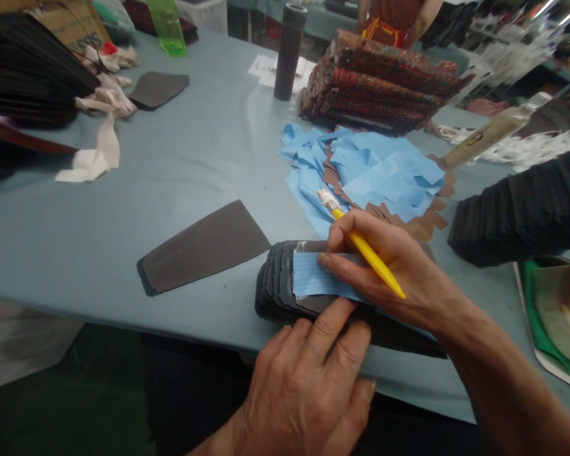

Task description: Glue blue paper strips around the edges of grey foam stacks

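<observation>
A stack of dark grey cut pieces (280, 285) lies at the table's near edge, with a blue lined strip (313, 278) stuck across the top piece. My right hand (389, 266) grips a yellow-handled brush (361, 244) whose whitish tip points up and left, and its fingertips press on the blue strip. My left hand (313, 373) rests on the stack's near side, fingers bent and pressing down on it. A single dark grey piece (204, 247) lies flat to the left of the stack.
A heap of blue strips (365, 168) over brown scraps lies beyond the stack. Behind it stand a pile of red-brown patterned pieces (375, 82) and a dark cylinder (289, 50). Black stacks sit far left (23, 69) and at the right (522, 209). Pale strips (99, 152) lie left.
</observation>
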### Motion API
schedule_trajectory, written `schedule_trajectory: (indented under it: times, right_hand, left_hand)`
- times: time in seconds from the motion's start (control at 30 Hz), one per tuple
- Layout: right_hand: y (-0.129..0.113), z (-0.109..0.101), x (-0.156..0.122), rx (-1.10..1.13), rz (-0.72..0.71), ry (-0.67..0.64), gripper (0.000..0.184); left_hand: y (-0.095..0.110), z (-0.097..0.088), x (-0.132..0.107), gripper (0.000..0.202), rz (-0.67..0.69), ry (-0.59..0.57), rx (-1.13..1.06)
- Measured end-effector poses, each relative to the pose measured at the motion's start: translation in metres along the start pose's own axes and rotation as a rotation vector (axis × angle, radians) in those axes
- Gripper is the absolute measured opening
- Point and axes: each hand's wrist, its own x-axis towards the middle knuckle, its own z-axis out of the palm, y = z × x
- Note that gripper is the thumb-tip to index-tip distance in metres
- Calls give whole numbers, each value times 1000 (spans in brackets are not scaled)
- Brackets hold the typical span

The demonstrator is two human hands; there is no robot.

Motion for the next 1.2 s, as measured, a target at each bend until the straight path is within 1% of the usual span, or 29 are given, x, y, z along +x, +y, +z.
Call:
schedule_trajectory:
  times: [0.2,0.4,0.67,0.8,1.0,1.2]
  right_hand:
    - [-2,1,0,-70,-64,30,11]
    - [-3,2,1,-75,-71,48,13]
    - [-2,1,0,-62,-61,52,12]
    - [-1,1,0,-66,-59,54,13]
    - [2,3,-1,-45,-68,52,14]
    - [6,4,-1,-65,-132,67,14]
  left_hand:
    - [1,0,1,35,-4,0,-16]
    - [0,-1,1,33,-31,2,-99]
    - [1,-3,-2,26,-66,97,-222]
    - [-1,-3,-5,24,-86,117,-264]
    - [-4,-4,-8,23,-78,143,-250]
    - [-8,-7,-10,23,-62,160,-192]
